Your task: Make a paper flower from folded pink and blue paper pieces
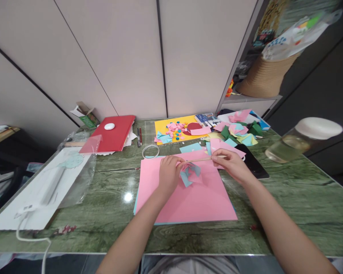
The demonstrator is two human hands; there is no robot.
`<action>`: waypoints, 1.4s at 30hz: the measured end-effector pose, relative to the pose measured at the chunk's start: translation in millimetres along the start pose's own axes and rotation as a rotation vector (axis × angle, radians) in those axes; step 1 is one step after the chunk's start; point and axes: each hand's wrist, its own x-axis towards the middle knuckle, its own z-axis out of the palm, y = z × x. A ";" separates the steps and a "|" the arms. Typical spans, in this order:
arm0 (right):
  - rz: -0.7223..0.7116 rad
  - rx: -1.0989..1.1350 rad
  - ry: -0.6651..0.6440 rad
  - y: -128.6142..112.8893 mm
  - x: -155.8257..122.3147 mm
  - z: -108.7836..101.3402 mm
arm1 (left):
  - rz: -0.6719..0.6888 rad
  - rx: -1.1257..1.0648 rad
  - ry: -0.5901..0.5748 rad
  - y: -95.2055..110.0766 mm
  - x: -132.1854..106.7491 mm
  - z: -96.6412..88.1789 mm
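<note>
Box of green-and-white cardboard [88, 119], flaps raised, stands far left on the green marbled table [108, 190]; its contents are hidden. Near centre, above a flat pink paper sheet [194, 207], the left hand [169, 172] closes its fingers on one end of a slim pale stick [199, 160]. A crumpled pink-and-blue paper flower [191, 175] lies just nearer; it looks light, soft and easily crushed. The right hand [230, 163] pinches the stick's right end. The stick seems light and stiff, best held by its ends. At right, a clear, white-lidded bottle [288, 144] holds pale yellowish liquid.
</note>
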 end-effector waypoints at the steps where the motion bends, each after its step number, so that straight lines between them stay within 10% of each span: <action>1: -0.003 -0.005 -0.004 0.0 0.0 0.2 | -0.002 0.004 -0.001 0.3 -0.1 -0.1; 42: -0.014 -0.130 0.035 -2.6 -1.4 4.4 | -0.002 0.088 -0.038 -5.5 1.0 5.1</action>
